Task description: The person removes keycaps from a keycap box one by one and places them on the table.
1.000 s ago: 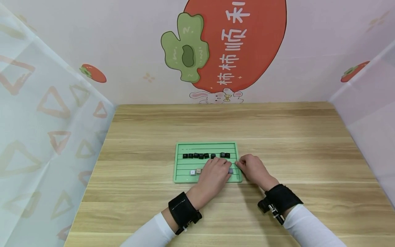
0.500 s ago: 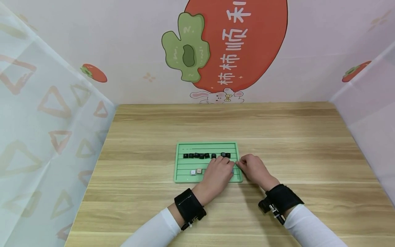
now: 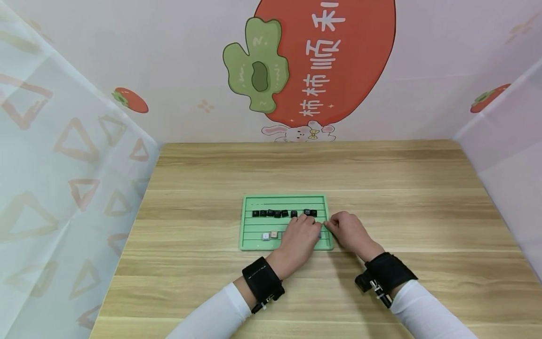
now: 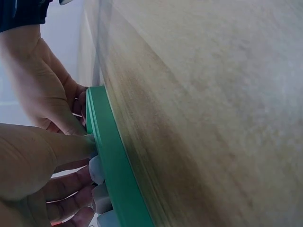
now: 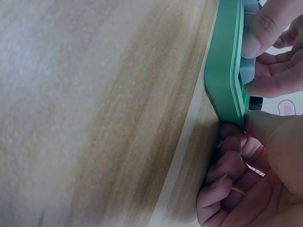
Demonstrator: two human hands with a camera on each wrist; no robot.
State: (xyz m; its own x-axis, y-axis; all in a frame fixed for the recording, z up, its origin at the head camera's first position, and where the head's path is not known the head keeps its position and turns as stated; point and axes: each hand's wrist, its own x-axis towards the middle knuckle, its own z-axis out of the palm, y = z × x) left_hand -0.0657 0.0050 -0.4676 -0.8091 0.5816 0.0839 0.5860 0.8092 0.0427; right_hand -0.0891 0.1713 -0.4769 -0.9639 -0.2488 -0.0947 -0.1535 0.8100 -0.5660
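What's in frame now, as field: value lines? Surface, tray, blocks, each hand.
surface: wood-grain tabletop
tray: green rectangular plastic-looking tray, on the tabletop
far row: small black cube-like blocks, eight visible
near row: small pale cube-like blocks, partly hidden
left hand: over tray, thumb and finger pinching a small grey block
right hand: thumb and finger gripping tray's right edge
unclear: total block count

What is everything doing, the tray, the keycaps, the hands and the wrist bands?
Green tray: lying on the wooden table.
Black keycaps: in a row, unevenly spaced.
Pale keycaps: partly hidden in the head view.
Left hand: over the tray, fingers pinching a grey keycap.
Right hand: gripping the tray's right edge.
Wrist bands: fastened round both wrists.
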